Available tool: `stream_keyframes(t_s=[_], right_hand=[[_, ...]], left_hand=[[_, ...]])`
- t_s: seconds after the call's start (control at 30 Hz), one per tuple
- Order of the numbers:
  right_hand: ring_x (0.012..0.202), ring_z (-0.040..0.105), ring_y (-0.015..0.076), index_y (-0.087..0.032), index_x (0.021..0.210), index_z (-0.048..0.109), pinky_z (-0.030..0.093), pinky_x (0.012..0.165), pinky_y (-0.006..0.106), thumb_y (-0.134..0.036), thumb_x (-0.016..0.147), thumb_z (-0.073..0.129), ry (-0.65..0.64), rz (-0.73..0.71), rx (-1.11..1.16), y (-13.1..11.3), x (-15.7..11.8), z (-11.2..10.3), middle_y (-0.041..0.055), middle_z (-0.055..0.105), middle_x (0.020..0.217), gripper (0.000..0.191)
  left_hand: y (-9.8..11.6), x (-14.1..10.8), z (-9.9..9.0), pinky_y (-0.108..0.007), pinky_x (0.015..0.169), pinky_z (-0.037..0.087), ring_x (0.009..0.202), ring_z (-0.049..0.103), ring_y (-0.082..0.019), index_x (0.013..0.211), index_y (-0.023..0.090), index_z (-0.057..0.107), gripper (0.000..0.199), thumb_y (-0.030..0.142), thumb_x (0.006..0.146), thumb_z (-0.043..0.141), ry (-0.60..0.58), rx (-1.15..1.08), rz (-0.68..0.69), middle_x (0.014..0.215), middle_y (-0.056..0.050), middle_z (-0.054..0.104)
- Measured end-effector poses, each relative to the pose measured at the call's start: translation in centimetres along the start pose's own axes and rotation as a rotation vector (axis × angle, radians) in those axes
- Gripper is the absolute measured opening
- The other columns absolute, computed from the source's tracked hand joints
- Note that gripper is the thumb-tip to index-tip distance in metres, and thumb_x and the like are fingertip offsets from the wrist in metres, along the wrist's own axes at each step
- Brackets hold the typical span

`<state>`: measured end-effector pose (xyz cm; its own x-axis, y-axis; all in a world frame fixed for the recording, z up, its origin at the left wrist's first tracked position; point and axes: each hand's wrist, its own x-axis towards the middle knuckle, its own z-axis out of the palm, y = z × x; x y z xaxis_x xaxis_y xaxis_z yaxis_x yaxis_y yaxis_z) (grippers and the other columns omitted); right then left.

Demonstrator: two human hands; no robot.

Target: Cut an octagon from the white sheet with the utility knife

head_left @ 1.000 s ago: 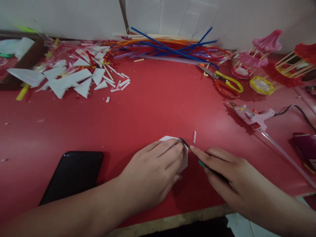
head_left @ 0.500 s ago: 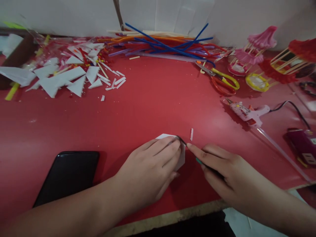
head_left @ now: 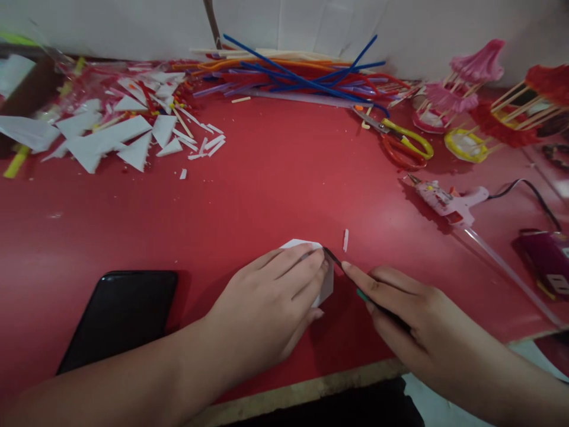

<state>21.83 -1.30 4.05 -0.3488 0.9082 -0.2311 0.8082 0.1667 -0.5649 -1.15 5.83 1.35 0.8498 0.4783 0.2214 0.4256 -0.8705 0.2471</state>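
A white piece of board (head_left: 328, 286) lies on the red table near its front edge, mostly covered by my left hand (head_left: 275, 296). The fingers of that hand lie together over the piece and press on it. My right hand (head_left: 404, 308) is closed around a dark cutter (head_left: 335, 259) with a green part, its index finger stretched along the top. The blade's tip touches the piece at its upper right corner, beside my left fingertips. A thin white strip (head_left: 345, 241) lies just beyond the blade.
A black phone (head_left: 120, 317) lies at the left. White offcuts (head_left: 106, 139) are heaped at the back left, with pipe cleaners (head_left: 306, 80) at the back. Scissors (head_left: 406, 142), a pink glue gun (head_left: 448, 201) and small stick-and-clay models (head_left: 466, 101) stand or lie at the right.
My right hand has shifted slightly right and down with the cutter, and the blade tip has moved a little to the right. My left hand stays on the piece.
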Motion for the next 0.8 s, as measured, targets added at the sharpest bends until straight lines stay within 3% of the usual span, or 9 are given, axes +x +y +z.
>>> stream_keyframes(t_s=[0.67,0.8], right_hand=[[0.082,0.067,0.0119,-0.029,0.155,0.028,0.058,0.074,0.022,-0.007,0.093,0.04,0.009,0.016,0.09,0.5,-3.3,0.8,0.0045,0.063,0.102,0.067],[0.084,0.068,0.0126,-0.029,0.152,0.034,0.058,0.075,0.023,-0.008,0.093,0.043,0.067,0.029,0.075,0.6,-3.4,0.8,0.0046,0.063,0.101,0.063]], left_hand=[[0.0,0.0,0.0,-0.045,0.109,0.045,0.127,0.054,-0.03,0.134,0.006,0.054,0.044,0.027,0.096,0.047,0.01,0.01,0.028,0.134,-0.014,0.061],[-0.1,0.0,0.0,-0.046,0.11,0.045,0.126,0.055,-0.03,0.133,0.005,0.055,0.045,0.022,0.092,0.049,0.019,-0.02,0.042,0.131,-0.015,0.062]])
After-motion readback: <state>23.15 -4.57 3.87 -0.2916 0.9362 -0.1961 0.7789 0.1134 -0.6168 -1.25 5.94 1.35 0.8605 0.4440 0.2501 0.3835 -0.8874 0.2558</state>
